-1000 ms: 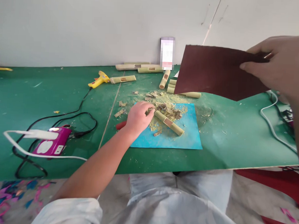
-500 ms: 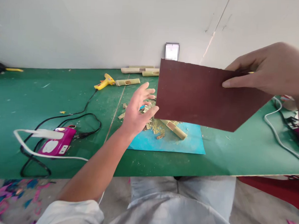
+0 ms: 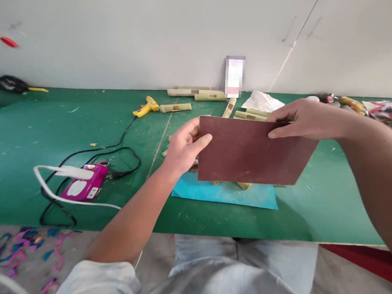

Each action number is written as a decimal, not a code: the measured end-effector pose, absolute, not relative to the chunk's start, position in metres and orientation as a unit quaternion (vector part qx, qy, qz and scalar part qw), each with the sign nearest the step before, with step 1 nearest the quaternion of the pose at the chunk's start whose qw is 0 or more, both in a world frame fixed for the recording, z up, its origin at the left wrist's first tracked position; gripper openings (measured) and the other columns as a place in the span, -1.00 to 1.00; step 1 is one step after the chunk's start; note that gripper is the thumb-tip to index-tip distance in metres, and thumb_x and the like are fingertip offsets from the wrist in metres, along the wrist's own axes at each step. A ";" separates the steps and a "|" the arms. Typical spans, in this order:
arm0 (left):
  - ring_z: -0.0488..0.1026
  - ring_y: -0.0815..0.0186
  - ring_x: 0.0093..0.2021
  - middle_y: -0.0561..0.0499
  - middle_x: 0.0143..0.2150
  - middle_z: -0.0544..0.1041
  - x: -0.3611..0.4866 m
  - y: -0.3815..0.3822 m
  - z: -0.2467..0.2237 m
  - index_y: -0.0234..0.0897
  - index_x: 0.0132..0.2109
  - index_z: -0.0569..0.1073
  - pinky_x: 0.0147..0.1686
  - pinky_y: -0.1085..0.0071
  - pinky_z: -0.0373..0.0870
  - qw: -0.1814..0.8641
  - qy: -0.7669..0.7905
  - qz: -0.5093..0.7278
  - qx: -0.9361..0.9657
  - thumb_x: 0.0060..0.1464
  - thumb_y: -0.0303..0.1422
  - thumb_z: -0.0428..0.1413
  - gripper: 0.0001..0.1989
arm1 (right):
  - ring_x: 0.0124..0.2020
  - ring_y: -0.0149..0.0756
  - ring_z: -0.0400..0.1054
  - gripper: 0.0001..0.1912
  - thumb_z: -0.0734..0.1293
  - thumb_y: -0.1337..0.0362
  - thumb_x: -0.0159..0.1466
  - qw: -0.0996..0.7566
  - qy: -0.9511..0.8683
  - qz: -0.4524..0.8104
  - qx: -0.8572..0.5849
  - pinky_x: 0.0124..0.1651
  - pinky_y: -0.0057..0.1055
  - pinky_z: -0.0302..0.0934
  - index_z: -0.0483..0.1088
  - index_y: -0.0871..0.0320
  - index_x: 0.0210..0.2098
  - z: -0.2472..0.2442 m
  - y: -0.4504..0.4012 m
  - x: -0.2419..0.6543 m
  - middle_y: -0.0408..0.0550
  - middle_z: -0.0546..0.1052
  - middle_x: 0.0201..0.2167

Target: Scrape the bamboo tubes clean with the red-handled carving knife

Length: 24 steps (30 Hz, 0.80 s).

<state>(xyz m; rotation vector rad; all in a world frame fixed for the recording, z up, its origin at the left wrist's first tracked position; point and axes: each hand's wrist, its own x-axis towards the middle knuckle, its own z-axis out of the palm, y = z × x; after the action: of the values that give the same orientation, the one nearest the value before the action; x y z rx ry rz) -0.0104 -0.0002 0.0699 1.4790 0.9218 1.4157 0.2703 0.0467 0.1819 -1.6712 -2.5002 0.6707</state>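
Observation:
Held up between my hands is a reddish-brown sheet of sandpaper (image 3: 247, 155), its flat face toward me. My left hand (image 3: 186, 146) grips its left edge, thumb in front and fingers behind. At the top edge toward the right, my right hand (image 3: 296, 121) pinches it the same way. Below lies a blue sheet (image 3: 226, 195) with bamboo shavings and a cut bamboo piece (image 3: 244, 185), mostly hidden behind the sandpaper.
Notched bamboo tubes (image 3: 211, 97) lie along the wall by a propped phone (image 3: 234, 75). A yellow glue gun (image 3: 147, 106), a purple power strip (image 3: 87, 182) and looping cords occupy the left. Crumpled white paper (image 3: 262, 101) and assorted clutter (image 3: 350, 104) lie back right.
My right hand has brought the sandpaper down and to the left. My left hand, open beside it before, has closed on its left edge.

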 end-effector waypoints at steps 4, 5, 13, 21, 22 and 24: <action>0.55 0.20 -0.07 -0.06 -0.05 0.59 -0.012 0.005 0.070 -0.25 0.09 0.42 -0.07 0.29 0.52 0.403 0.396 0.556 0.609 0.12 -0.30 0.20 -0.60 | -0.41 -0.36 0.27 -0.72 0.31 0.03 0.21 -0.020 -0.824 0.183 -0.535 -0.37 -0.35 0.07 0.51 0.04 -0.22 0.173 0.055 0.268 -0.15 0.50 -0.34; 0.56 0.21 -0.10 -0.05 -0.08 0.60 -0.012 0.006 0.070 -0.26 0.07 0.43 -0.10 0.31 0.52 0.394 0.400 0.555 0.614 0.12 -0.31 0.20 -0.63 | -0.38 -0.34 0.30 -0.71 0.32 0.03 0.20 -0.009 -0.822 0.179 -0.541 -0.36 -0.35 0.08 0.52 0.04 -0.20 0.170 0.057 0.267 -0.14 0.51 -0.31; 0.54 0.30 -0.25 0.02 -0.25 0.60 -0.014 0.016 0.059 -0.28 -0.12 0.51 -0.21 0.38 0.49 0.404 0.434 0.570 0.569 -0.01 -0.40 0.24 -0.74 | -0.19 -0.18 0.38 -0.68 0.38 -0.01 0.14 0.074 -0.793 0.203 -0.570 -0.17 -0.29 0.19 0.54 0.02 -0.21 0.158 0.053 0.266 -0.10 0.55 -0.22; 0.52 0.31 -0.24 -0.01 -0.22 0.61 -0.019 0.017 0.055 -0.28 -0.29 0.58 -0.18 0.37 0.46 0.467 0.454 0.554 0.518 -0.05 -0.42 0.25 -0.89 | -0.09 -0.20 0.38 -0.43 0.28 -0.20 0.18 0.191 -0.683 0.238 -0.664 -0.02 -0.27 0.17 0.51 0.13 -0.10 0.128 0.068 0.322 0.03 0.56 -0.07; 0.53 0.30 -0.21 -0.01 -0.20 0.61 -0.018 0.016 0.057 -0.28 -0.31 0.58 -0.15 0.36 0.45 0.469 0.450 0.553 0.522 -0.05 -0.44 0.24 -0.91 | -0.07 -0.19 0.38 -0.46 0.29 -0.19 0.19 0.192 -0.695 0.218 -0.658 -0.01 -0.27 0.17 0.51 0.12 -0.12 0.126 0.066 0.323 0.01 0.56 -0.06; 0.53 0.28 -0.15 -0.02 -0.19 0.62 -0.017 0.014 0.060 -0.28 -0.35 0.58 -0.11 0.35 0.44 0.473 0.440 0.539 0.541 -0.06 -0.46 0.24 -0.94 | -0.08 -0.17 0.39 -0.49 0.31 -0.18 0.17 0.182 -0.721 0.194 -0.640 0.00 -0.25 0.17 0.52 0.09 -0.13 0.130 0.061 0.316 -0.01 0.57 -0.08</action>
<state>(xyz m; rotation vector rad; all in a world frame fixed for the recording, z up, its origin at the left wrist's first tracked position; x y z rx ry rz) -0.0174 0.0145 0.0601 1.3243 1.0760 1.3199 0.3160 0.0606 0.1296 -1.8076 -2.0348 0.5465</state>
